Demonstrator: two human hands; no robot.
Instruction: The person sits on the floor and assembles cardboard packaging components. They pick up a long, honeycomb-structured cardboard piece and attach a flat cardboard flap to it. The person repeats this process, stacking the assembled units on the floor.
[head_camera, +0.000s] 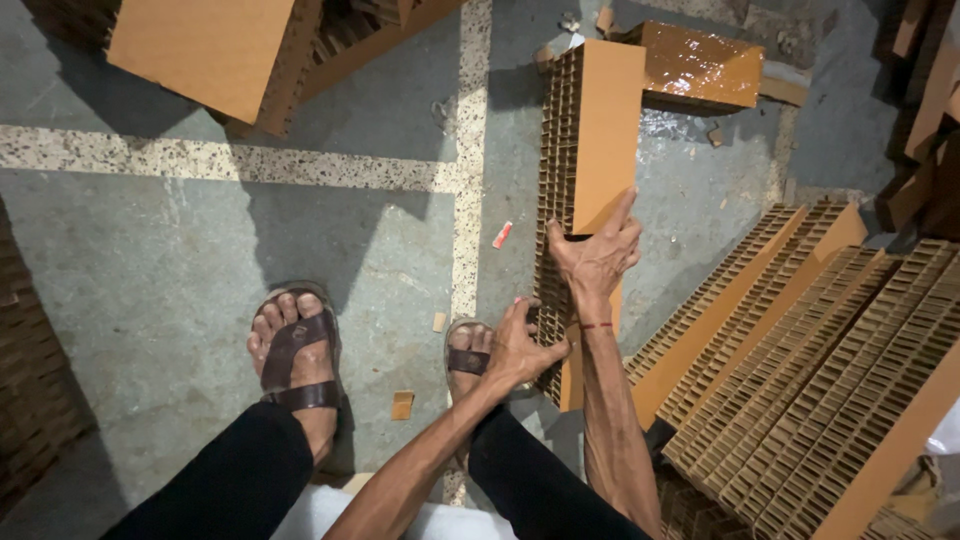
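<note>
Both hands clutch the upright honeycomb cardboard block (585, 150): right grip (598, 255) clenched at its middle, left grip (520, 345) grasping just below.

We see a honeycomb cardboard panel (590, 150) — matt brown paper faces, its cut edge an open, rough cell grid. The stacked panels (800, 380) by the floor's right edge are of the same paper. A block (700, 65) at the top edge looks glossy, as if film-wrapped. The floor (150, 270) is dull grey cement with speckled stone strips — the sandals (295, 365) look like smooth dark leather.
</note>
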